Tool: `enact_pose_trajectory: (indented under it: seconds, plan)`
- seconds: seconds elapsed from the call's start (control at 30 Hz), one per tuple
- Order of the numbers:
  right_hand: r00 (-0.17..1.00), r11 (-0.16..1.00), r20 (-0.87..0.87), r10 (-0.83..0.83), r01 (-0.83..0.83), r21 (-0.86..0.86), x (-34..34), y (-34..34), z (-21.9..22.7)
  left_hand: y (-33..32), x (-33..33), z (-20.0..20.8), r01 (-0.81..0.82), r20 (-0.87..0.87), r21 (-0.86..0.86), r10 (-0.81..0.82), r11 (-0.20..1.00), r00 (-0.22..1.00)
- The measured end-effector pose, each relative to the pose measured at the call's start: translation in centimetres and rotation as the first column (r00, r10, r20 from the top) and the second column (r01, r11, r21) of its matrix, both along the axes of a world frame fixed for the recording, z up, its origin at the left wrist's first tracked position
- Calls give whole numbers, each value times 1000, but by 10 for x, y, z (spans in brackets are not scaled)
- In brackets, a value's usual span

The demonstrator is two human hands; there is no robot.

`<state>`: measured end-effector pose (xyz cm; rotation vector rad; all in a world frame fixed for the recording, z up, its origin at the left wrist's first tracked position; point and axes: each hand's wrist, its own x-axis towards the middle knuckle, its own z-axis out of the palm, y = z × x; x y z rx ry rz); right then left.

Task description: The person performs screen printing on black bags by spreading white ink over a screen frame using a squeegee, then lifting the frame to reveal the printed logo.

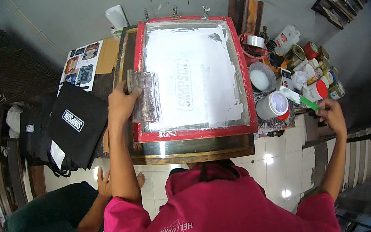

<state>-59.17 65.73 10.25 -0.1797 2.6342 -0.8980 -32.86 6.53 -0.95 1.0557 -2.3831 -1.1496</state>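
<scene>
My left hand (122, 105) grips a worn wooden squeegee (142, 97), its blade edge resting at the left side of a printing screen. The screen has a red frame (241, 77), and white ink (209, 79) covers its mesh, with a lettered stencil showing through. Out to the right, my right hand (332, 116) is closed on the handle of a green spatula (308, 102). White ink coats the spatula's far end, just right of a white tub (265, 106) of ink.
Black printed bags (77, 121) lie at the left, beside a sheet of pictures (82, 64). A co-worker in a dark green shirt (44, 226) is close on my left. Paint cans (295, 55), a clear bowl (270, 84) and a phone (286, 78) crowd the right side.
</scene>
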Motion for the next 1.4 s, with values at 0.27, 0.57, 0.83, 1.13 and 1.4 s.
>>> enact_pose_trajectory:
  seconds: [0.27, 0.57, 0.83, 1.13, 1.4]
  plan:
    - [917, 798, 293, 269, -42, -602, 77, -155, -118, -3, 1, 30, -47, 23, -198, 53, 979, 998]
    - [937, 901, -214, 277, -331, -280, 115, -208, -110, -80, -154, 11, 228, -81, -465, -297, 855, 951]
    - [817, 865, 336, 469, -349, -361, 107, -183, -77, -154, -300, 40, 353, 475, -144, -248, 925, 844]
    - [856, 800, 130, 500, -399, -448, 75, -212, -66, -169, -358, 11, 184, 498, -530, 128, 828, 858]
    - [912, 945, 390, 127, 9, -328, 56, -102, -91, -143, -387, 16, 141, 583, -554, 260, 821, 770]
